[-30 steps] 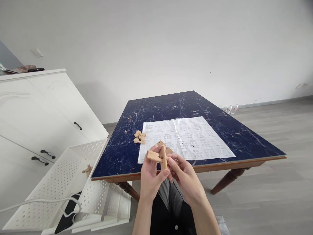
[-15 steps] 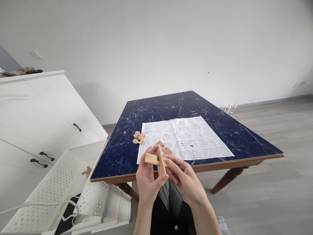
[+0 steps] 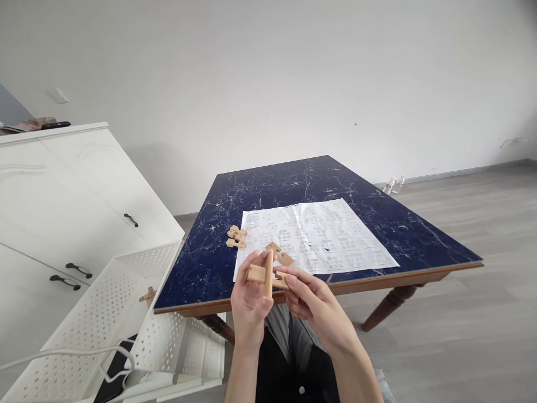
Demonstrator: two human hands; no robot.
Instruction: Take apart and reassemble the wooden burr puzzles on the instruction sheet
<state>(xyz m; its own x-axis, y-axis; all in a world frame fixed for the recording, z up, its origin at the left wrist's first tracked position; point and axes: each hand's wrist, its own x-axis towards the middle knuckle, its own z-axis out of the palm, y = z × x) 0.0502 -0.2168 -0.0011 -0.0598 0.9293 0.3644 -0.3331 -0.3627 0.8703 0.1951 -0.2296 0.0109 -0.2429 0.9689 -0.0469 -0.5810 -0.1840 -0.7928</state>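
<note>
In front of the table's near edge, my left hand (image 3: 248, 299) is closed around an upright flat wooden puzzle piece (image 3: 269, 275), which shows its narrow edge. A second wooden puzzle piece (image 3: 282, 279), with a notch in it, crosses the upright one, and its marked end (image 3: 256, 273) sticks out on the left. My right hand (image 3: 312, 296) pinches the right end of this crosspiece between thumb and fingers. Just beyond my hands, another notched wooden piece (image 3: 286, 258) lies on the printed sheet (image 3: 335, 235). Left of the sheet is a small cluster of wooden pieces (image 3: 237, 236).
The blue marbled table (image 3: 268, 187) has a wooden edge. At the left stand a white cabinet (image 3: 84, 184) and a perforated white basket (image 3: 79, 319), with a wooden piece (image 3: 147, 295) and a white cable (image 3: 67, 351) there. Two bottles (image 3: 393, 184) stand by the wall.
The upright piece has turned so its narrow edge faces me. The crosspiece has shifted rightward through it, and its notch now shows near my right fingers.
</note>
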